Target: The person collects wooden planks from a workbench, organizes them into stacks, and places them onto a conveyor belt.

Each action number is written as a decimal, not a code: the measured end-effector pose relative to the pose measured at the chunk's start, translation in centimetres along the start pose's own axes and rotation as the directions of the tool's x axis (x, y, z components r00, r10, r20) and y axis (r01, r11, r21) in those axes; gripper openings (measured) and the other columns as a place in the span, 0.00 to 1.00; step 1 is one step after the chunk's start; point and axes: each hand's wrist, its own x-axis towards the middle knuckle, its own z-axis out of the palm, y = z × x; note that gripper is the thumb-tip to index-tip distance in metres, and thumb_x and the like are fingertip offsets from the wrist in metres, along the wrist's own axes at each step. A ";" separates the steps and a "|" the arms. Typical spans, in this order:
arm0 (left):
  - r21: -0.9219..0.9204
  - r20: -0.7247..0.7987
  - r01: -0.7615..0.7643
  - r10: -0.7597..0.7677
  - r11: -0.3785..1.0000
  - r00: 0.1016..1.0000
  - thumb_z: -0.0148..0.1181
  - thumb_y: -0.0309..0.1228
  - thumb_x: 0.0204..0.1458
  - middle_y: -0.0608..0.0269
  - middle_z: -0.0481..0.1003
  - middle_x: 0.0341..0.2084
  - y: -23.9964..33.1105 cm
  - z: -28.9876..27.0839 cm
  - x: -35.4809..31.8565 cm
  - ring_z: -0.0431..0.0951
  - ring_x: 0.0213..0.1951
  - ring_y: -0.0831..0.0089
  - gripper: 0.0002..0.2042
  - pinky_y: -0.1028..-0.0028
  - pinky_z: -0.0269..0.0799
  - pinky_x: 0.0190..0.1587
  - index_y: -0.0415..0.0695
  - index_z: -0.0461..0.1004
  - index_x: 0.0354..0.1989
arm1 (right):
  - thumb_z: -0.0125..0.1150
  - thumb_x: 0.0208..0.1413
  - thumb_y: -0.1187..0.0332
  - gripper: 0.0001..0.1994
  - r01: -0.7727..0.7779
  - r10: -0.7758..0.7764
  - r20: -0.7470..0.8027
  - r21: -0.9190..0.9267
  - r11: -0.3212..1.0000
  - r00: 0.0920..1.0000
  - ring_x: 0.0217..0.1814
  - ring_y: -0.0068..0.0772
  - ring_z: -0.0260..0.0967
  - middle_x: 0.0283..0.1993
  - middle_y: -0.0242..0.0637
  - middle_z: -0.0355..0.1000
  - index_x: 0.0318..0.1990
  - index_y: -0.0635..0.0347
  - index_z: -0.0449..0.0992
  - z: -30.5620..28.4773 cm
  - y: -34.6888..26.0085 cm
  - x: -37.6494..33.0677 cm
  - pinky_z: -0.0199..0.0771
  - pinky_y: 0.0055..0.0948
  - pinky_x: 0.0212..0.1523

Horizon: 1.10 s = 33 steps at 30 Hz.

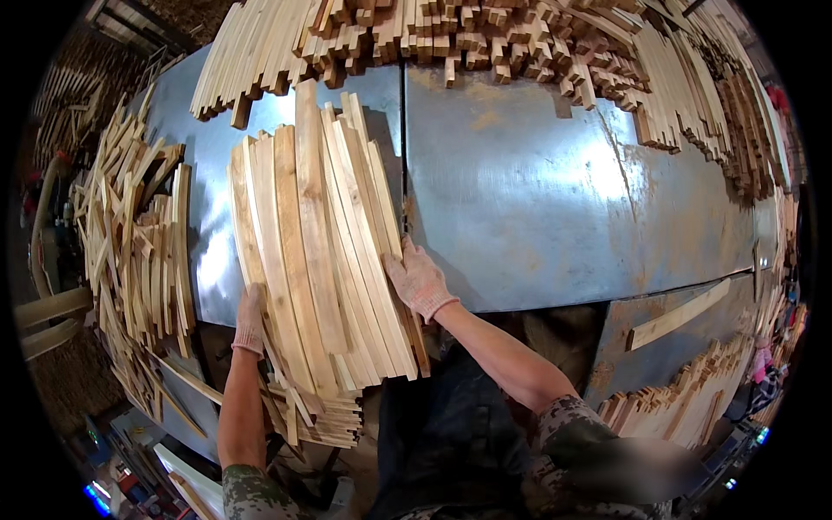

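A bundle of long, light wooden strips (303, 225) lies side by side in front of me, its near ends reaching past the front edge of the metal table (511, 208). My left hand (250, 322), in a pale pink knit glove, presses along the bundle's left side. On the right side, my right hand (419, 279), gloved alike, grips the outer strips with its fingers partly hidden. Together the hands hold the bundle between them. One strip (307, 121) sticks out farther than the others at the far end. Below the near ends, more strips (325, 420) are stacked lower down.
Large stacks of wooden strips (485, 35) line the table's far edge. To the left is a jumbled heap of strips (130, 234). A lower surface at the right carries a single board (679, 315) and a row of strips (685, 394). A seam (403, 130) divides the tabletop.
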 end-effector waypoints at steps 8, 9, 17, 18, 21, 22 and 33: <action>0.015 0.072 -0.049 0.048 0.999 0.996 0.47 0.58 0.72 0.54 0.78 0.59 -3.6 1.8 -1.7 0.80 0.55 0.66 0.37 0.68 0.78 0.58 0.36 0.63 0.74 | 0.54 0.73 0.60 0.30 0.581 -0.531 -0.380 0.020 0.814 0.757 0.81 0.58 0.56 0.80 0.61 0.56 0.76 0.65 0.59 1.0 8.6 0.9 0.60 0.40 0.78; 0.058 0.000 -0.105 0.105 0.993 0.994 0.46 0.56 0.73 0.53 0.77 0.59 -5.1 0.8 -1.0 0.81 0.55 0.66 0.35 0.68 0.78 0.57 0.36 0.64 0.73 | 0.53 0.73 0.69 0.23 0.611 -0.533 -0.436 0.052 0.790 0.725 0.79 0.64 0.59 0.79 0.64 0.56 0.72 0.62 0.66 1.8 7.6 0.8 0.69 0.44 0.74; -0.026 0.014 -0.258 0.259 0.966 0.966 0.48 0.48 0.72 0.58 0.77 0.52 -4.2 0.4 -1.6 0.77 0.48 0.70 0.29 0.71 0.77 0.52 0.41 0.65 0.74 | 0.54 0.73 0.66 0.27 0.433 -0.242 -0.384 0.557 0.708 0.891 0.82 0.52 0.54 0.81 0.58 0.53 0.75 0.65 0.59 4.8 4.7 0.6 0.57 0.38 0.78; -0.036 0.011 -0.255 0.256 0.966 0.967 0.50 0.47 0.72 0.58 0.77 0.51 -4.5 0.7 -1.7 0.77 0.47 0.71 0.29 0.71 0.77 0.51 0.41 0.65 0.74 | 0.53 0.75 0.63 0.34 0.381 -0.202 -0.342 0.616 0.690 0.918 0.85 0.45 0.48 0.83 0.55 0.52 0.80 0.68 0.51 4.7 5.6 0.8 0.47 0.35 0.82; -0.178 0.025 -0.278 0.287 0.944 0.958 0.53 0.43 0.69 0.62 0.76 0.50 -6.0 0.4 -3.6 0.74 0.44 0.74 0.31 0.73 0.75 0.50 0.45 0.61 0.78 | 0.53 0.75 0.63 0.34 0.384 -0.255 -0.287 0.680 0.625 0.923 0.86 0.42 0.44 0.84 0.51 0.49 0.80 0.69 0.50 5.9 7.2 -0.7 0.42 0.34 0.84; -0.126 0.021 -0.300 0.305 0.946 0.952 0.53 0.43 0.69 0.62 0.76 0.52 -6.6 0.7 -4.6 0.75 0.45 0.73 0.32 0.74 0.75 0.49 0.44 0.60 0.79 | 0.54 0.75 0.63 0.34 0.384 -0.273 -0.271 0.699 0.604 0.923 0.87 0.41 0.42 0.84 0.49 0.48 0.80 0.70 0.50 6.1 7.4 -1.6 0.40 0.34 0.84; 0.531 0.044 -0.508 0.577 0.678 0.816 0.57 0.42 0.65 0.43 0.76 0.55 -10.7 -1.6 -7.9 0.75 0.57 0.45 0.28 0.54 0.68 0.64 0.42 0.70 0.70 | 0.56 0.75 0.66 0.33 0.313 -0.157 -0.277 0.714 0.626 0.948 0.79 0.38 0.55 0.79 0.46 0.57 0.80 0.68 0.52 8.2 12.2 -4.9 0.53 0.33 0.80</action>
